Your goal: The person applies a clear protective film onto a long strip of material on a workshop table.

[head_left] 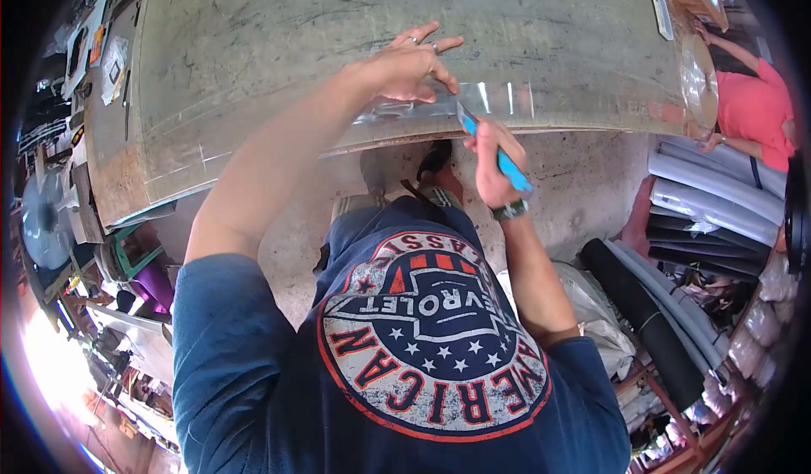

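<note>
A blue utility knife (512, 170) is in my right hand (497, 160), its blade pointing up and left toward the table's near edge. My fingers are wrapped round its handle. Clear plastic sheet (498, 100) lies flat along the near edge of the worn green-grey table (574, 35). Over the sheet, left of the blade, my left hand (411, 67) has its fingers spread, with rings on them and nothing held. The thumb tip is close to the knife's tip; whether it touches the sheet is not clear.
Rolls of material (714, 188) are stacked at the right, with a black roll (646, 330) below. Another person in a red top (754, 106) stands at the table's right end. A small white object (661, 13) lies at the upper right; a plastic bag (115, 70) is at the left.
</note>
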